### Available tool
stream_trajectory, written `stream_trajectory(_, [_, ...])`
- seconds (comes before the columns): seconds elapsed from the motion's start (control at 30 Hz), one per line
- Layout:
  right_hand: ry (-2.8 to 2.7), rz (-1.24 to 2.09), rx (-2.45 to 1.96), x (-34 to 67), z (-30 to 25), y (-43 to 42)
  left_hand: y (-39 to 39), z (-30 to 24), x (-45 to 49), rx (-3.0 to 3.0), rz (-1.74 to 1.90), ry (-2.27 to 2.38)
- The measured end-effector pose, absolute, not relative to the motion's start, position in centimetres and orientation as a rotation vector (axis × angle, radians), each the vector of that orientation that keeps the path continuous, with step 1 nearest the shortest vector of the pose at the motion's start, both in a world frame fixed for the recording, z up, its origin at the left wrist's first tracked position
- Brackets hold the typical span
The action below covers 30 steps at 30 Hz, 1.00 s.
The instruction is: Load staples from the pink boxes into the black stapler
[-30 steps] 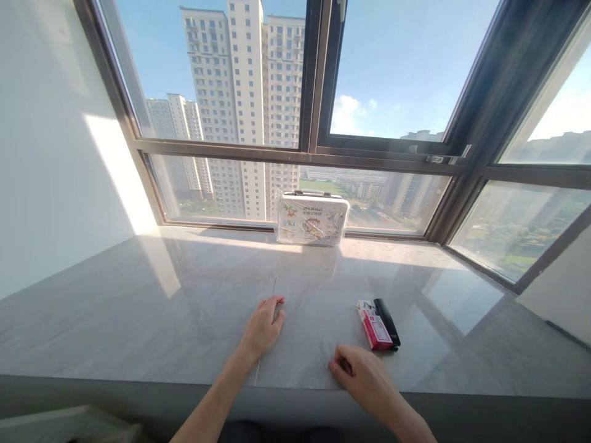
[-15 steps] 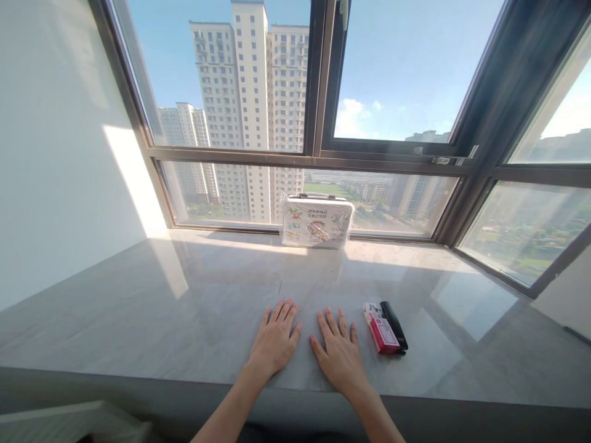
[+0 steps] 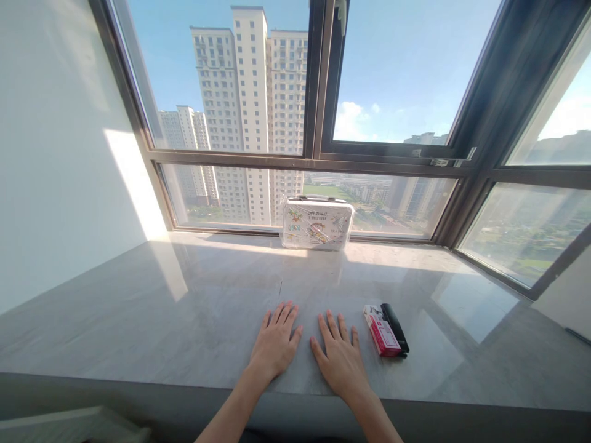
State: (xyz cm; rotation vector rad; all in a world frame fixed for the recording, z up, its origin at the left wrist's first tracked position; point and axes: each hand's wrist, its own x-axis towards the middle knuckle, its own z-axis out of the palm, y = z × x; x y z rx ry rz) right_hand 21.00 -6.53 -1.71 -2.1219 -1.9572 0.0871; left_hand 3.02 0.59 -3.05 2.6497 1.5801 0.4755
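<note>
My left hand (image 3: 276, 338) lies palm down on the grey marbled windowsill (image 3: 184, 344), its fingers stretched out and nothing in them. Beside it, my right hand (image 3: 338, 354) rests flat with its fingers spread, also holding nothing. Just right of the right hand lies a small pink and white box (image 3: 384, 335). A black stapler (image 3: 395, 329) lies along the box's right side, seemingly against it. Farther back, a white case (image 3: 317, 224) with printed cartoon pictures and a dark handle stands upright by the window, wrapped in clear plastic.
Behind the sill is a dark window frame (image 3: 314, 163) with a latch (image 3: 438, 162) at right. A white wall (image 3: 60, 154) bounds the left side. Below the sill's front edge, a pale object (image 3: 74, 424) shows at lower left. A thin dark item (image 3: 577, 336) lies at far right.
The whole view has shifted very slightly downward in the picture. Both hands, the box, the stapler and the case keep their places on the sill.
</note>
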Motion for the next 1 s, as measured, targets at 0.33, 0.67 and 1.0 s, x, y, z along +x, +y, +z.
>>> stream_trajectory(0.33, [-1.961,0.074,-2.124,20.9,-1.69,-6.6,0.57,-3.0,3.04,2.659,0.487,1.58])
stream_trajectory(0.67, [-1.959,0.054,-2.122,20.9,-1.76,-6.39,0.61,-3.08,2.97,2.663,0.504,1.575])
stream_trajectory(1.0, [-1.963,0.055,-2.123,20.95,-1.77,-6.44,0.5,-2.81,2.92,2.654,0.526,1.557])
